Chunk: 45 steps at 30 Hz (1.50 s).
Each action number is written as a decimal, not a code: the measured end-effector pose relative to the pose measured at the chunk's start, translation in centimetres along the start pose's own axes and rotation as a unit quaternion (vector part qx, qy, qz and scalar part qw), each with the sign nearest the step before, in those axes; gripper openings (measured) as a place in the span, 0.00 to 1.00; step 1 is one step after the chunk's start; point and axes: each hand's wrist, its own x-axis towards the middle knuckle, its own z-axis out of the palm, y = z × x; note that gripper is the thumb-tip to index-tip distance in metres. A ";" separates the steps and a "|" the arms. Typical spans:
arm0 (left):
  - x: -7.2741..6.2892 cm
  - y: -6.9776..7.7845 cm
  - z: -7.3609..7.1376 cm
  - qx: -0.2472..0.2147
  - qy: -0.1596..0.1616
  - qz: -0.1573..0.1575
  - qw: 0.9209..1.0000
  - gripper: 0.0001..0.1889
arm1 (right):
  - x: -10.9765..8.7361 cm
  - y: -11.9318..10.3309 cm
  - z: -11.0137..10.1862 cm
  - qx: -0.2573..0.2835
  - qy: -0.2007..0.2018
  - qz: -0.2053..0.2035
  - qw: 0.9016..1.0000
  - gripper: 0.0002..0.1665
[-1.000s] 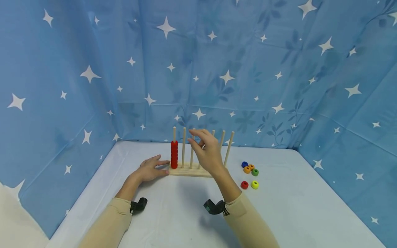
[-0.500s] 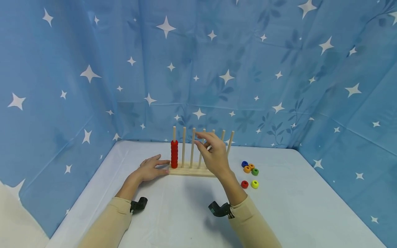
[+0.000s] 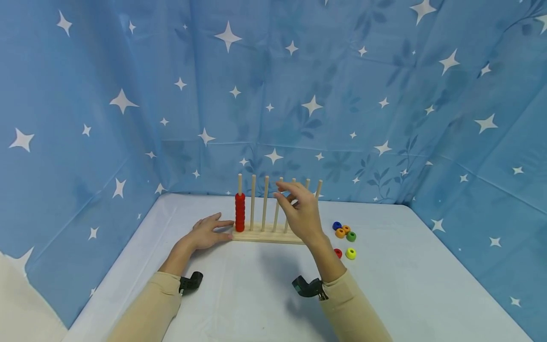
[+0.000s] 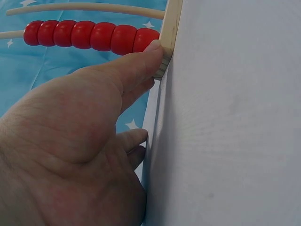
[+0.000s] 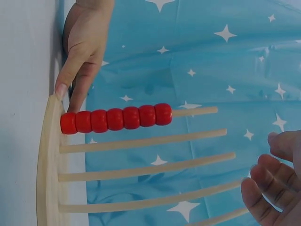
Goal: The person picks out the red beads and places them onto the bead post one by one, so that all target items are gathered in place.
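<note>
A wooden bead rack (image 3: pixel 262 236) with several upright pegs stands on the table. Its leftmost peg carries a stack of red beads (image 3: pixel 240 212); bare wood shows above the stack. My left hand (image 3: pixel 208 232) holds the left end of the rack's base, thumb at the front corner and index finger at the back, as the left wrist view shows near the lowest red bead (image 4: pixel 146 39). My right hand (image 3: pixel 304 213) is raised in front of the right-hand pegs. Its fingers are loosely bent with a gap to the thumb, and nothing shows between them in the right wrist view.
Loose beads lie right of the rack: blue (image 3: pixel 337 225), two orange (image 3: pixel 340 233), green (image 3: pixel 351 236), yellow (image 3: pixel 351 253) and red (image 3: pixel 338 253), partly hidden by my right wrist. A white cloth covers the table (image 3: pixel 397 266). A blue starry curtain (image 3: pixel 273 95) surrounds it.
My right hand has moved right, from before the middle pegs to the right-hand ones, and its wrist now partly covers the loose red bead. The left hand and the rack stay put.
</note>
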 end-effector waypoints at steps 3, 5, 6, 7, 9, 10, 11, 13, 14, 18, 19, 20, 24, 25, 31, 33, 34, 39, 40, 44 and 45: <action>0.0 0.0 0.0 -0.002 0.000 0.004 1.000 0.31 | 0.0 0.1 -0.4 -0.005 0.003 0.004 1.000 0.17; 0.0 0.0 0.0 -0.002 0.001 0.004 1.000 0.31 | 0.0 0.2 -0.7 -0.009 0.005 0.006 1.000 0.17; 0.0 0.0 0.0 -0.001 0.001 0.004 1.000 0.31 | 0.1 0.3 -0.8 -0.009 0.006 0.005 1.000 0.17; 0.0 0.0 0.0 -0.001 0.002 0.004 1.000 0.31 | 0.1 0.4 -1.0 -0.012 0.006 0.006 1.000 0.17; 0.0 0.1 0.0 0.000 0.002 0.004 1.000 0.31 | 0.1 0.6 -1.3 -0.016 0.008 0.006 1.000 0.16; 0.0 0.1 0.0 0.000 0.002 0.004 1.000 0.31 | 0.1 0.7 -1.5 -0.017 0.008 0.009 1.000 0.16; 0.0 0.1 0.0 0.000 0.002 0.004 1.000 0.31 | 0.1 0.8 -1.7 -0.019 0.009 0.010 1.000 0.16; 0.0 0.0 0.1 -0.001 0.002 0.004 1.000 0.31 | 0.2 1.0 -2.2 -0.025 0.011 0.015 0.999 0.16; 0.0 0.0 0.1 -0.002 0.002 0.004 1.000 0.31 | 0.2 1.1 -2.4 -0.026 0.013 0.019 0.999 0.16; 0.0 0.0 0.1 -0.003 0.002 0.004 1.000 0.31 | 0.3 1.5 -3.4 -0.031 0.011 0.033 0.999 0.17; 0.0 -0.1 0.1 -0.002 0.002 0.004 1.000 0.31 | 0.3 1.6 -3.6 -0.032 0.009 0.039 0.999 0.17; 0.0 -0.1 0.1 -0.001 0.002 0.005 1.000 0.31 | 0.3 1.7 -3.9 -0.031 0.008 0.046 0.998 0.17; 0.0 -0.1 0.1 0.000 0.001 0.006 1.000 0.31 | 0.3 2.1 -5.1 -0.032 0.008 0.068 0.997 0.17; 0.0 0.0 0.1 -0.001 0.001 0.006 1.000 0.31 | 0.3 2.2 -5.4 -0.035 0.009 0.074 0.997 0.18; 0.0 0.0 0.1 0.001 0.000 0.009 1.000 0.31 | 0.1 3.0 -7.0 -0.047 0.020 0.089 0.995 0.18; 0.1 0.0 0.1 0.004 0.001 0.012 1.000 0.31 | 0.1 3.3 -7.3 -0.049 0.022 0.092 0.994 0.18; 0.1 -0.1 0.1 0.005 0.001 0.014 1.000 0.31 | 0.1 3.4 -7.5 -0.051 0.022 0.093 0.994 0.18; 0.1 -0.1 0.0 0.011 0.003 0.017 1.000 0.31 | 0.0 3.9 -8.3 -0.063 0.020 0.104 0.992 0.20; 0.1 -0.1 0.0 0.011 0.003 0.018 1.000 0.31 | 0.0 3.9 -8.5 -0.066 0.018 0.108 0.992 0.21; 0.2 -0.2 0.1 0.015 0.004 0.021 1.000 0.31 | -0.1 4.2 -9.2 -0.072 0.010 0.124 0.990 0.23; 0.2 -0.2 0.1 0.016 0.004 0.022 1.000 0.31 | -0.1 4.3 -9.3 -0.074 0.008 0.128 0.989 0.23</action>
